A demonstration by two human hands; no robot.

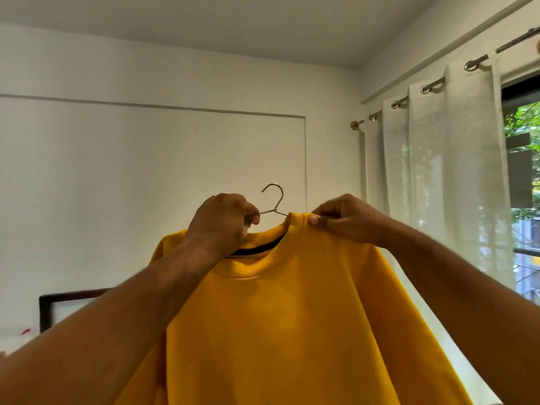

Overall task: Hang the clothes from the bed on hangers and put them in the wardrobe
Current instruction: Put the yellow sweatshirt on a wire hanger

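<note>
In the head view, a yellow sweatshirt (292, 317) is held up in the middle of the frame and fills the lower centre. It is in the air in front of a white wall (146, 156), not in a wardrobe.

A thin metal hanger (274, 198) stands out of the neck opening, with its hook above the collar, between the two hands. The left hand (222, 223), centre-left, is clenched on the hanger: its fingers (248, 213) curl round the wire arm just left of the hook's stem, above the dark inner band of the collar. The right hand (347, 220), centre-right, pinches the sweatshirt at the right end of the collar, with the cloth between the thumb and the other fingers (327, 213).

At the right of the frame a white curtain (438, 171) hangs from a metal rod (409, 98) beside a window (523, 176). A dark picture frame (67, 296) is at the lower left.
</note>
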